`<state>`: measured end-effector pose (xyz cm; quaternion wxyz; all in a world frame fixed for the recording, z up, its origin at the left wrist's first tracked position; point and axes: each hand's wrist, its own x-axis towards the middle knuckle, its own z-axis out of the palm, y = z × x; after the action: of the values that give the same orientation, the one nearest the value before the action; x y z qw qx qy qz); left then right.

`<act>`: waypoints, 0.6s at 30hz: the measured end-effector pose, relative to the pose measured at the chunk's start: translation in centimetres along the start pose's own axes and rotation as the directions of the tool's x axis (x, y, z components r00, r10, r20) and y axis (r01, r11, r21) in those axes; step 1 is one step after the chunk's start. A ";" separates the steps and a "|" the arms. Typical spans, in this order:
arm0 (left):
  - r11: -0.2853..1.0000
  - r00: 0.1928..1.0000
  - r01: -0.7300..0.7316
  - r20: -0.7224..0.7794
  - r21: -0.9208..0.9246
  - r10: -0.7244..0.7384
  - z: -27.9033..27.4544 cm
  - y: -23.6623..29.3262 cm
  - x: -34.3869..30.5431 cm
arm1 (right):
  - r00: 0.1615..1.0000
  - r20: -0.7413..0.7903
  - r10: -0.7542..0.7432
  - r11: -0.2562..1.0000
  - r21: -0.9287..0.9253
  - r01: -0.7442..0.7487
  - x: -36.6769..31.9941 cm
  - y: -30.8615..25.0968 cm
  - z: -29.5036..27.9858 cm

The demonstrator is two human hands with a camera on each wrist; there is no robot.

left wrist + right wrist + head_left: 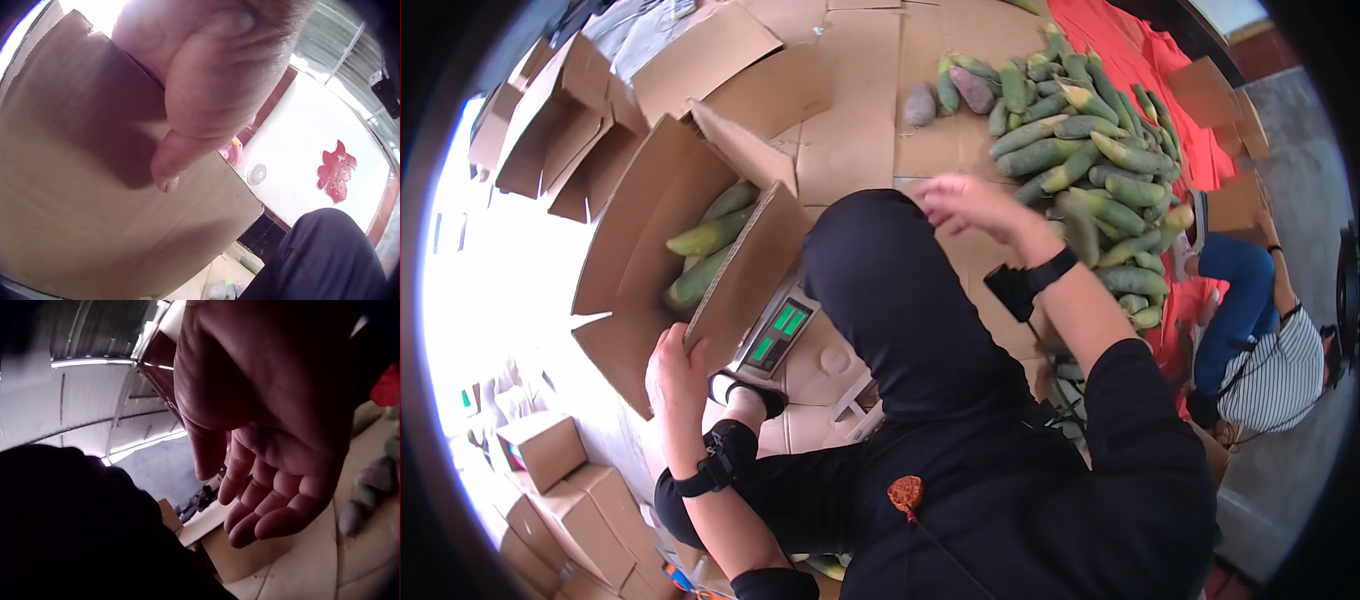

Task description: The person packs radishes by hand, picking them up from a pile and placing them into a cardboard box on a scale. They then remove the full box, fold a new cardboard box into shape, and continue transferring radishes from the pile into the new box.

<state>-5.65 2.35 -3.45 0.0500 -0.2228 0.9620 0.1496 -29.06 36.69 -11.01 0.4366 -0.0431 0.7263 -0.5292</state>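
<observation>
My left hand [677, 375] grips the near edge of an open cardboard box [750, 265]. In the left wrist view its thumb [167, 172] lies against the outer face of the cardboard, while the fingers are hidden behind the edge. Several long green radishes [710, 235] with yellowish ends lie inside the box. The box stands on a digital scale [772, 338] with green lit displays. My right hand [980, 208] is raised beyond my knee, left of a radish pile [1090, 160]. In the right wrist view, its fingers [269, 515] hang loosely curled and hold nothing.
The radish pile lies partly on flattened cardboard [850, 90] and partly on a red sheet [1120, 40]. Empty open boxes [560, 130] stand at the far left, and stacked boxes [585, 510] at the near left. Another person [1260, 340] crouches at the right.
</observation>
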 end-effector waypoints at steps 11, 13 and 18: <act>0.997 0.996 0.080 0.038 0.009 -0.080 -0.5 1.1 0.0 | 0.931 -0.344 0.120 0.716 -0.620 -0.321 -2.6 23.8 -2.6; 0.996 0.995 0.085 0.052 0.006 -0.086 -0.5 1.1 0.1 | 0.899 -0.415 0.136 0.737 -0.564 -0.372 -3.8 25.4 -3.8; 0.996 0.995 0.094 0.031 0.006 -0.095 -0.5 1.4 0.0 | 0.824 -0.534 0.188 0.765 -0.447 -0.464 -4.8 26.5 -6.2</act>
<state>-6.30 3.43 -2.63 0.0728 -0.2656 0.9498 0.1482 -19.69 55.28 -29.16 0.3076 0.0882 0.9259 -0.2009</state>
